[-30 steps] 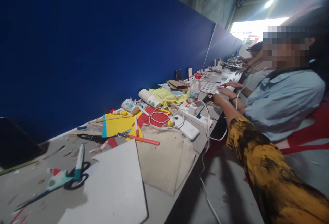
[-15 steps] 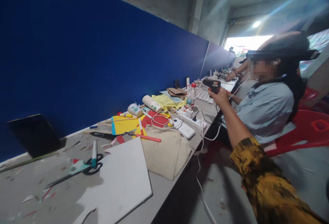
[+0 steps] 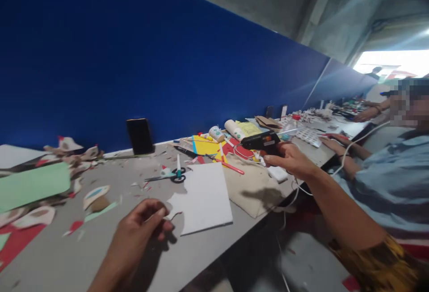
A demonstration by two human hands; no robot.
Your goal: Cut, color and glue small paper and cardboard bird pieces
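My right hand (image 3: 291,160) is wrapped round the handle of a black glue gun (image 3: 261,142), held above the beige cloth (image 3: 248,184) with its nozzle toward the left. Lower down, my left hand (image 3: 144,225) hovers over the grey table with its fingers curled and pinched together; whatever lies between the fingertips is too small to make out. Just right of it lies a white board (image 3: 208,198) with a ragged cut left edge. Scissors (image 3: 169,175) with black handles rest behind the board, a marker (image 3: 178,167) lying across them.
A dark phone (image 3: 140,136) leans against the blue partition (image 3: 134,50). Green sheet (image 3: 33,187) and paper scraps lie at left. Yellow and red papers, a red pen (image 3: 231,165) and rolls sit behind the cloth. A person in a light blue shirt (image 3: 392,175) sits at right.
The view has swung left. My left hand has come into view over the table. My right hand has brought the glue gun back from beside the other person to above the cloth.
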